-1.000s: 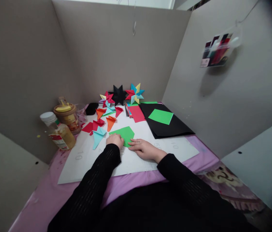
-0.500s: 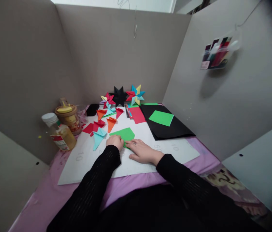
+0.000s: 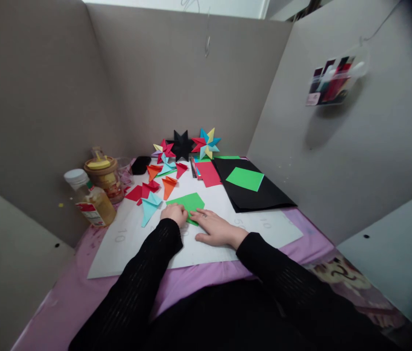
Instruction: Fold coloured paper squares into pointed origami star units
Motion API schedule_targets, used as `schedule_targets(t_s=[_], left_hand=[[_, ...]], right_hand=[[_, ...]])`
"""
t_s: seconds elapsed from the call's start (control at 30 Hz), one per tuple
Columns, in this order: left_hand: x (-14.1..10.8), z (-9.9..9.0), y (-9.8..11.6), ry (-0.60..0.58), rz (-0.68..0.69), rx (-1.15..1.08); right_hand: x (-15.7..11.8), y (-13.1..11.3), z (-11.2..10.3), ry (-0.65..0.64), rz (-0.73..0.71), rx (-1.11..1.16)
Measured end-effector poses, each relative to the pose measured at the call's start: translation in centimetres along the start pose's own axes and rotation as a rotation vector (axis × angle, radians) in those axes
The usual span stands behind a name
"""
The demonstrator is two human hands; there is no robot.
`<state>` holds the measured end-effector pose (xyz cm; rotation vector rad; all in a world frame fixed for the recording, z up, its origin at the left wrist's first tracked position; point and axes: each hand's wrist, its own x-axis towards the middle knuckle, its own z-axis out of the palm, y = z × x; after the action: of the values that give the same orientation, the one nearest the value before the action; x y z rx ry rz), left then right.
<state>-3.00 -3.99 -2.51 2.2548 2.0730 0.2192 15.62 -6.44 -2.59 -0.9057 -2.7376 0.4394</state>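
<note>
A green piece of folded paper [image 3: 191,201] lies on the white sheet [image 3: 206,253] in front of me. My left hand [image 3: 175,213], its fingers curled in, rests on the paper's near left edge; what the fingertips grip is too small to tell. My right hand [image 3: 216,228] lies flat with fingers stretched over the near right edge. Left of the green paper are a light blue folded piece [image 3: 151,207], red folded pieces [image 3: 149,188] and an orange one [image 3: 169,187].
Paper stars [image 3: 206,144] stand at the back wall. A black folder [image 3: 253,195] with green paper [image 3: 245,179] is on the right, beside a red sheet [image 3: 208,174]. A glue bottle [image 3: 94,202] and a jar [image 3: 105,180] stand left. A plastic pouch [image 3: 332,83] hangs at right.
The fingers of my right hand have shifted very slightly on the green paper. Otherwise the hands and papers keep their places, and the view has moved a little.
</note>
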Motion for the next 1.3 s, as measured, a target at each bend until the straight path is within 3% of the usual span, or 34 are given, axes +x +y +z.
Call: schedule_targets(t_s=[1.3], left_hand=[[0.40, -0.04, -0.16, -0.025, 0.008, -0.038]], right_hand=[[0.05, 0.19, 0.11, 0.003, -0.010, 0.018]])
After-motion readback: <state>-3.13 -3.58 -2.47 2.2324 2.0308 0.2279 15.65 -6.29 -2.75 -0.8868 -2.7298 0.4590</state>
